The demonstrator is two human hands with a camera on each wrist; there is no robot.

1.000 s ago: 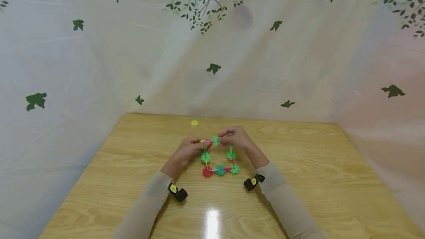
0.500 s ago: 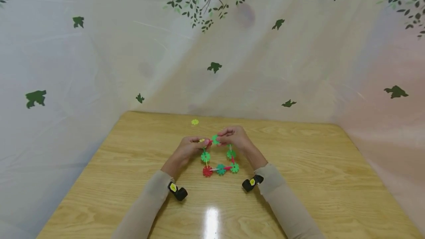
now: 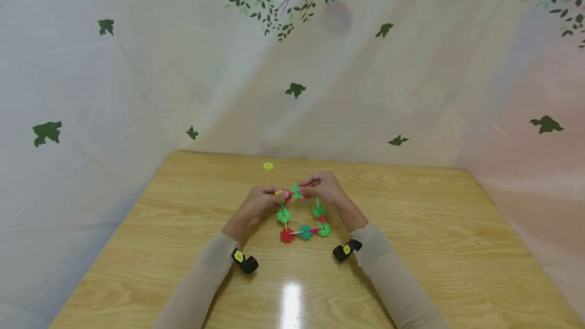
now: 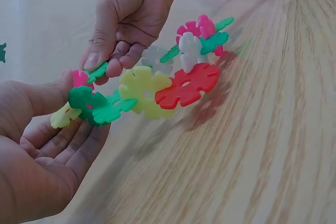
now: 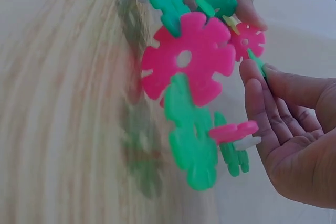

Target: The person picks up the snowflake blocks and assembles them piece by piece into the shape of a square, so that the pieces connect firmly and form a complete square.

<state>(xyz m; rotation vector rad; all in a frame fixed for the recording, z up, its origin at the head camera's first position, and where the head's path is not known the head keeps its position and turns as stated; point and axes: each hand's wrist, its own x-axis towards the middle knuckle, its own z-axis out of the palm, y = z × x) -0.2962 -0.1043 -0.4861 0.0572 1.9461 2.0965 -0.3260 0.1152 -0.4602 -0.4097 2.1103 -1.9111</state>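
Observation:
A loop of interlocking plastic flower discs is stretched between my two hands over the table. My left hand (image 3: 259,202) pinches the loop's far left corner, thumb on a dark green disc (image 4: 83,99) beside a pink one. Between thumb and fingers, my right hand (image 3: 327,190) holds a green disc (image 3: 295,191) on the far side, its edge meeting the pink disc (image 5: 248,41). The loop's near side hangs toward me: a red disc (image 3: 287,236), a teal disc (image 3: 305,232) and a green disc (image 3: 324,229), joined by discs seen edge-on. My right hand hides the loop's far right corner in the head view.
A single yellow flower disc (image 3: 268,165) lies near the back edge of the wooden table (image 3: 183,248). Behind stands a pale cloth backdrop (image 3: 256,100) with leaf prints. Black wrist cameras sit on both sleeves.
Both hands keep their holds on the loop in nearly the same place. The head view has tilted slightly downward.

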